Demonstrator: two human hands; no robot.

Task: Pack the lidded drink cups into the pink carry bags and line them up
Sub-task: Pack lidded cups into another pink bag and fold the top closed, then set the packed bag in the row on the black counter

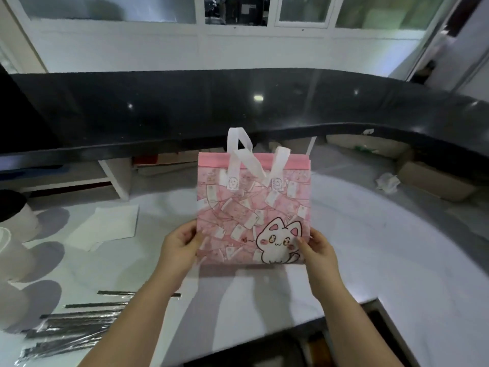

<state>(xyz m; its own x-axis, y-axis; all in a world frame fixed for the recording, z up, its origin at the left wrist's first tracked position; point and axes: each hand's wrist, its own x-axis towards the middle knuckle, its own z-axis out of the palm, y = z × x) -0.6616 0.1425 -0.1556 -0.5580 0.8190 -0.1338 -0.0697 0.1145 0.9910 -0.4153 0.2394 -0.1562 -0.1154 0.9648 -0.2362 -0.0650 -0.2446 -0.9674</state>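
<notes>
A flat pink carry bag (246,205) with a white cat print and two white handles stands upright above the white counter (357,250), in the middle of the view. My left hand (180,245) pinches its lower left edge. My right hand (316,250) pinches its lower right edge. Both thumbs lie on the printed front. Lidded drink cups (13,221) stand at the far left edge, only partly in view and blurred.
Several wrapped dark straws (71,327) lie at the front left. A sheet of white paper (105,226) lies left of the bag. A raised black ledge (238,109) runs along the back. Crumpled paper (386,182) sits at the right.
</notes>
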